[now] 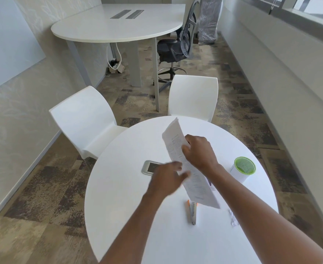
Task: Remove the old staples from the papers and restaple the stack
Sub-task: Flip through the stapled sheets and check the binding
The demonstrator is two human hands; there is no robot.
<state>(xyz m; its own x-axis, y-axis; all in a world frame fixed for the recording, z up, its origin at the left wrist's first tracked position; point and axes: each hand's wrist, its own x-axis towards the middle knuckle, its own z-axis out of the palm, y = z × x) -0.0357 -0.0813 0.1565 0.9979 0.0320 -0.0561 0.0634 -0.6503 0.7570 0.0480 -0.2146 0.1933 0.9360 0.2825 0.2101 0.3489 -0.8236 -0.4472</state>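
A stack of printed papers (175, 136) stands on edge above the round white table (122, 216), tilted from far left to near right. My right hand (199, 151) grips the stack at its middle. My left hand (166, 178) is blurred, its fingers spread, touching the left face of the papers near their lower half. A metal stapler (192, 213) with an orange tip lies on the table just under the papers' near corner. Something dark is partly hidden behind the papers.
A white cup with a green rim (244, 166) stands at the table's right. A metal power socket plate (150, 167) is set in the table's middle. Small paper scraps (233, 219) lie near right. Two white chairs (86, 121) (194, 98) stand at the far side.
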